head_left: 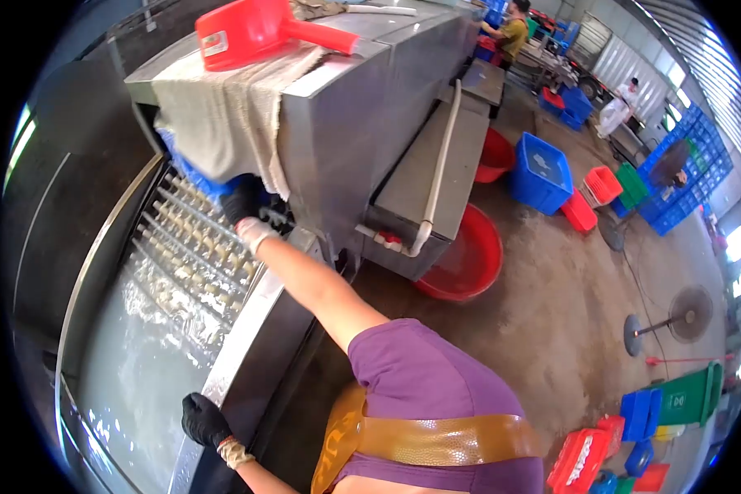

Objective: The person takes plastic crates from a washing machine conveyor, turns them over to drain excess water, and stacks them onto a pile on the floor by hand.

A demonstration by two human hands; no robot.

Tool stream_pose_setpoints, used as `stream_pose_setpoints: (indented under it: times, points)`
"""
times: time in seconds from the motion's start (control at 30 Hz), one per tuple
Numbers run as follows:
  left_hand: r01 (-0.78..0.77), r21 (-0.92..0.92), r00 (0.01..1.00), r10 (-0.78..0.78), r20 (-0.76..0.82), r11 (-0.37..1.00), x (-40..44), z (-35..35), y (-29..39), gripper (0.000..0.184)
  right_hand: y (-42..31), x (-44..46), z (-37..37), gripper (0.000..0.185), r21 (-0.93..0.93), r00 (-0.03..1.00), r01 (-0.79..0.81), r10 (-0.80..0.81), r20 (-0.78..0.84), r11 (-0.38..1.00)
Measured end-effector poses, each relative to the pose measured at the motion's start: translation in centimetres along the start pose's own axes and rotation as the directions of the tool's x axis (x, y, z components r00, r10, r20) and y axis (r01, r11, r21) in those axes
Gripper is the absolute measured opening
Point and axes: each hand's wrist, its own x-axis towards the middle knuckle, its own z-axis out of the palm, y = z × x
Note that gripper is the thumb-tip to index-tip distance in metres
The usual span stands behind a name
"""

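Reaching right hand [240, 200] to blue sheeting [191, 174], 10 o'clock, seemingly mid-job.
Curling left hand [206, 420] loosely at tank rim [237, 350], 7:30; can't tell right-hand spread, either hold, or work left.

Your machine housing [329, 140] presents smooth, satin metal. Atop it: glossy red plastic dipper [249, 31]. Over its edge: rough, matt cloth [222, 123]. Adjoining it: shiny metal tank rim [243, 317]. Your apron band [453, 440]: glossy, pebble-grained. Your left glove [204, 420]: matt black.

2 black-gloved hands [204, 420] [241, 202], 1 red scoop [251, 31]
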Motion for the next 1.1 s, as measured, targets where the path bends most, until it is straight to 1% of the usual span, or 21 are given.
stream_pose_setpoints:
  times: [0.03,0.07,0.1,0.13,0.17,0.2,0.23,0.3,0.37,0.53,0.67,0.77,0.93,1.0,1.03,1.07,1.1]
  points:
    - [0.013,-0.001,1.0,-0.013,0.01,1.0,0.0,0.2,0.0,0.025,3.5,-0.4,6.9,0.066,0.013,0.952,0.14,-0.131,-0.278,0.99]
    - [-0.009,-0.006,1.0,0.009,0.017,1.0,0.0,0.2,0.0,0.025,2.7,-2.7,5.7,0.057,0.079,0.979,0.186,-0.178,-0.098,0.979]
    - [0.013,-0.017,0.999,-0.013,0.031,1.0,0.0,0.1,0.0,0.026,3.0,-4.3,4.3,0.054,0.219,0.966,0.241,-0.256,0.039,0.945]
    - [0.04,-0.027,0.998,-0.039,0.043,0.999,0.0,0.2,-0.1,0.027,2.9,-5.4,2.3,0.052,0.364,0.922,0.274,-0.351,0.163,0.89]
    - [0.046,-0.026,0.997,-0.045,0.056,0.999,0.1,0.3,-0.4,0.029,2.3,-5.9,1.2,0.049,0.356,0.936,0.082,-0.195,0.294,0.931]
    - [0.042,-0.023,0.998,-0.04,0.056,0.999,0.3,0.2,-0.7,0.029,1.4,-6.5,0.2,0.047,0.325,0.904,-0.116,-0.036,0.427,0.938]
    - [0.038,0.002,0.997,-0.038,0.062,0.999,0.4,0.3,-0.8,0.029,0.0,-6.5,-1.7,0.041,0.271,0.861,-0.328,0.169,0.48,0.905]
    - [0.035,0.026,0.997,-0.037,0.071,0.999,0.1,0.4,-0.9,0.03,1.1,-6.7,-1.3,0.038,0.221,0.877,-0.358,0.246,0.414,0.907]
    - [0.038,-0.008,0.997,-0.038,0.061,0.999,0.2,0.5,-1.1,0.03,1.8,-6.5,-0.4,0.036,0.196,0.885,-0.38,0.294,0.361,0.904]
    - [0.035,0.0,0.997,-0.035,0.07,0.999,0.2,0.4,-1.2,0.03,3.2,-6.1,0.8,0.03,0.194,0.882,-0.419,0.348,0.317,0.887]
    - [0.043,0.004,0.998,-0.043,0.052,0.999,0.0,0.8,-1.4,0.029,2.7,-6.1,1.6,0.025,0.213,0.885,-0.404,0.32,0.338,0.89]
    - [0.038,0.0,0.996,-0.038,0.077,0.999,0.0,0.1,-1.1,0.03,2.1,-6.8,2.6,0.022,0.225,0.894,-0.376,0.288,0.343,0.899]
    - [0.01,0.022,0.998,-0.012,0.069,1.0,-0.1,0.1,-1.0,0.029,0.3,-12.4,7.9,0.017,0.217,0.922,-0.251,0.165,0.35,0.943]
    - [0.055,-0.019,0.996,-0.054,0.067,0.998,-0.3,-0.5,-0.3,0.029,0.5,-15.3,11.6,0.015,0.175,0.938,-0.169,0.103,0.332,0.97]
    - [0.054,-0.023,0.994,-0.052,0.092,0.998,-0.2,-0.4,-0.5,0.029,-1.2,-16.9,10.6,0.015,0.218,0.917,-0.217,0.122,0.379,0.951]
    - [0.067,-0.02,0.994,-0.065,0.083,0.998,-0.2,-0.2,-0.6,0.029,-2.8,-18.2,9.5,0.016,0.263,0.902,-0.263,0.14,0.408,0.928]
    - [0.03,-0.095,1.0,-0.03,-0.002,0.995,-0.5,-0.1,-0.7,0.029,-3.9,-19.6,8.9,0.016,0.294,0.887,-0.299,0.152,0.435,0.908]
